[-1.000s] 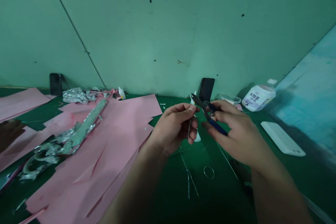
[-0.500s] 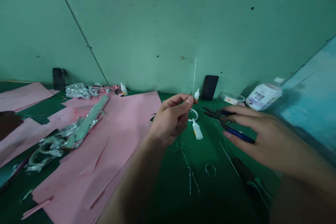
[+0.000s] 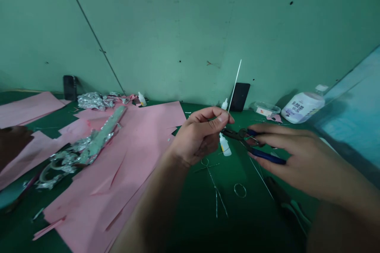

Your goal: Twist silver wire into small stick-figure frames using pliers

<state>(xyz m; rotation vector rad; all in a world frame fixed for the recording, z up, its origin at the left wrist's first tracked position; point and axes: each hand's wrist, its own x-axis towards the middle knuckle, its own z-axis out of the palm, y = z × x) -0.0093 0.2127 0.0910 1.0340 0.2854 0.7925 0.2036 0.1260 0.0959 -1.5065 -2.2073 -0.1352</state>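
Note:
My left hand (image 3: 204, 132) is closed in a pinch on a thin, pale wire (image 3: 235, 84), which sticks up and leans to the right. In my right hand (image 3: 285, 146) is a pair of pliers (image 3: 265, 155) with blue handles. The jaws reach to just below my left fingertips; whether they grip the wire there is hidden. Below my hands on the green table lie a twisted wire figure (image 3: 212, 180) with a loop at its top, a small wire ring (image 3: 240, 190) and a straight wire (image 3: 263, 178). A small white glue bottle (image 3: 225, 146) lies behind the pliers.
Pink paper sheets (image 3: 139, 142) and crumpled foil (image 3: 92, 101) cover the left side. A second tool (image 3: 292, 205) lies at lower right. A phone (image 3: 240, 97), a plastic box (image 3: 265, 109) and a white bottle (image 3: 303, 106) stand near the wall. Another person's hand (image 3: 13, 142) shows at far left.
The pliers in my right hand have moved left, up to my left fingertips. The wire in my left hand now leans right instead of standing nearly upright.

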